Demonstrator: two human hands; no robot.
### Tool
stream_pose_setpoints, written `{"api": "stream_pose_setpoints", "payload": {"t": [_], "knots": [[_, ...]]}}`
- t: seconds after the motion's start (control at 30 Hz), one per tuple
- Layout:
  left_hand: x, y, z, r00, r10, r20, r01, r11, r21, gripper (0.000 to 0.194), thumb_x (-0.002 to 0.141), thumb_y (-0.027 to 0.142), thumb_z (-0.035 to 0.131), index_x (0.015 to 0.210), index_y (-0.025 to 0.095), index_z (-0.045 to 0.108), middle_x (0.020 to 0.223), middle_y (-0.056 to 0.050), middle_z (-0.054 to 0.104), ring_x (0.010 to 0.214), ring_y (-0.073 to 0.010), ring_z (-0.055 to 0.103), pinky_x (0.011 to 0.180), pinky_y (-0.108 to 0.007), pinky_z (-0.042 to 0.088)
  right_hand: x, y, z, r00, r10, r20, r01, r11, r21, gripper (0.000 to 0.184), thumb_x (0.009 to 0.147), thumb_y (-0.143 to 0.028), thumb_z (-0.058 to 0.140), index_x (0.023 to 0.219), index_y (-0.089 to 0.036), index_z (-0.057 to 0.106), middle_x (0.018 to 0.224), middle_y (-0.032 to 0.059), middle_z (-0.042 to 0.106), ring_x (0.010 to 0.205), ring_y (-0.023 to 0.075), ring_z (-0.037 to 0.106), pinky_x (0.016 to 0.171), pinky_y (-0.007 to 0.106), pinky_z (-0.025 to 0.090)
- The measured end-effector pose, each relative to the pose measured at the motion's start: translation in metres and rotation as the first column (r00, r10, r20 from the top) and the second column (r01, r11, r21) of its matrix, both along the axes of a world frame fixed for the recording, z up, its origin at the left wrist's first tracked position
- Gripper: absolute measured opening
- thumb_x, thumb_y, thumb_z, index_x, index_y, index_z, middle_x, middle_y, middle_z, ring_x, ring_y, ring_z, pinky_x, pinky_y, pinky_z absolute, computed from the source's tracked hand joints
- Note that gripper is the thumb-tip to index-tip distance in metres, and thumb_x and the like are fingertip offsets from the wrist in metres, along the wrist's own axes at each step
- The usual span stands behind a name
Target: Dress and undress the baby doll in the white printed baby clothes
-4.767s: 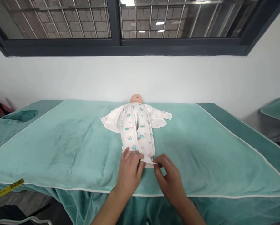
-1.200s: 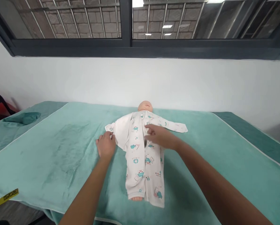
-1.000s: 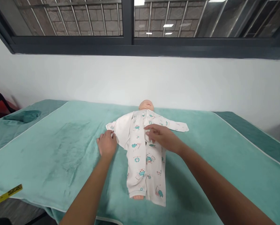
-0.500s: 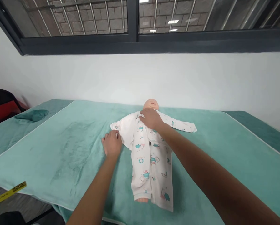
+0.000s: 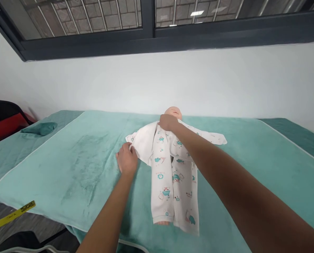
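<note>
A baby doll (image 5: 174, 111) lies on its back, with its head near the wall. It is dressed in white printed trousers (image 5: 162, 175) and a white printed baby shirt (image 5: 143, 142), whose left-hand front is folded outward with its plain inside up. My right hand (image 5: 168, 122) is closed at the shirt's collar, just below the doll's head, and its fingertips are partly hidden. Beside the left-hand sleeve, my left hand (image 5: 127, 158) has curled fingers and thumb at the shirt's edge. The opposite sleeve (image 5: 216, 137) lies stretched out flat. Toes show at one trouser hem.
A green padded cover (image 5: 67, 158) spreads under the doll up to the white wall (image 5: 106, 84). Above is a dark window frame (image 5: 93, 44). A red and black object (image 5: 6, 123) stands at the left, and a yellow strap (image 5: 12, 216) crosses the lower left corner.
My right hand has moved slightly up toward the doll's neck, and its fingers are more closed. My left hand stays at the sleeve. The view has tilted slightly.
</note>
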State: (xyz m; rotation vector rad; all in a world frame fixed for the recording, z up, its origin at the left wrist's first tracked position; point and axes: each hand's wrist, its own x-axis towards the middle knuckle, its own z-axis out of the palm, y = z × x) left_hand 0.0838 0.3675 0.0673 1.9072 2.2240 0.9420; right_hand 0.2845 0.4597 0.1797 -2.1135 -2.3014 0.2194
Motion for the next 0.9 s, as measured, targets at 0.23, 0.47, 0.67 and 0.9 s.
{"api": "stream_pose_setpoints", "payload": {"t": [0.23,0.47,0.67,0.9], "knots": [[-0.002,0.000,-0.001,0.997,0.002,0.072,-0.003,1.000,0.010,0.031,0.092,0.025,0.039,0.118,0.016,0.054,0.099,-0.012,0.070,0.103,-0.0266,0.064,0.095,-0.042,0.039,-0.009,-0.027,-0.005,0.999,-0.019,-0.045,0.027,0.979,0.200,0.029,0.095,-0.025,0.043,0.114,-0.011,0.059,0.120,0.0184,0.059,0.112,0.0292,0.054,0.088,0.038,0.043],[-0.001,0.000,0.000,0.997,0.000,0.072,0.000,1.000,-0.004,0.033,0.092,0.025,0.039,0.120,0.017,0.054,0.101,-0.012,0.070,0.106,-0.0272,0.063,0.097,-0.043,0.038,0.034,-0.138,-0.037,0.839,0.260,-0.479,0.128,0.760,0.637,0.024,0.094,-0.036,0.044,0.110,-0.022,0.055,0.119,0.0096,0.058,0.116,0.0243,0.050,0.101,0.041,0.039],[0.001,-0.001,0.003,0.998,0.001,0.063,0.001,1.000,-0.025,0.031,0.091,0.025,0.039,0.117,0.018,0.055,0.103,-0.011,0.069,0.107,-0.0281,0.062,0.097,-0.044,0.038,0.063,-0.230,-0.093,0.771,-0.007,-0.637,0.414,0.765,0.493,0.034,0.089,-0.044,0.052,0.116,-0.022,0.052,0.116,0.0115,0.056,0.100,0.0238,0.057,0.082,0.038,0.049],[0.000,-0.001,0.004,0.999,0.010,0.053,-0.009,1.000,-0.030,0.032,0.089,0.023,0.041,0.117,0.017,0.055,0.102,-0.012,0.069,0.107,-0.0286,0.062,0.097,-0.044,0.039,0.061,-0.228,-0.102,0.805,-0.180,-0.566,0.420,0.845,0.330,0.022,0.092,-0.039,0.043,0.093,-0.022,0.057,0.084,0.0047,0.061,0.069,0.0184,0.056,0.060,0.031,0.042]]}}
